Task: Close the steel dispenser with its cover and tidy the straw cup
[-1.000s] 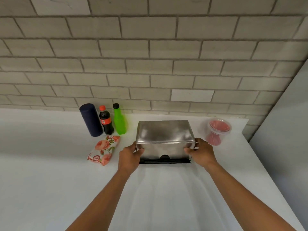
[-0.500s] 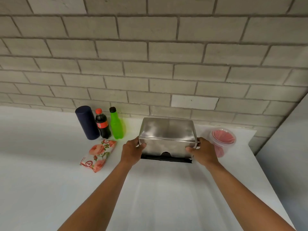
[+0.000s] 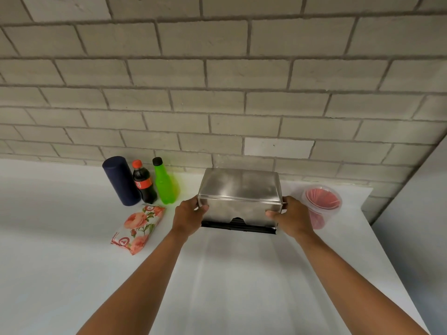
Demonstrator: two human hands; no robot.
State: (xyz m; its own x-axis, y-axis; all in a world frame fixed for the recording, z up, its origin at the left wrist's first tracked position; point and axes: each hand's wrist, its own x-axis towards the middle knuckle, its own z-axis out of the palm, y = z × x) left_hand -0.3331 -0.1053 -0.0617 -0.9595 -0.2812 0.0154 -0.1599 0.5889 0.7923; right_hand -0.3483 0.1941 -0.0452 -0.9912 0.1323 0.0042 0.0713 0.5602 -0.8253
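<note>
Both hands — left hand [image 3: 187, 217], right hand [image 3: 291, 217] — grip the steel dispenser's [image 3: 239, 197] ends, long axis left-right, slot facing the person.

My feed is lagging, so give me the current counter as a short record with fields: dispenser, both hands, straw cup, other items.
dispenser: steel dispenser on the white counter, steel cover on top, black base strip showing at the front
left hand: left hand gripping the dispenser's left end
right hand: right hand gripping its right end
straw cup: clear straw cup with red straws, upright, to the right of the dispenser, untouched
other items: navy cylinder, cola bottle, green bottle, floral packet
</note>
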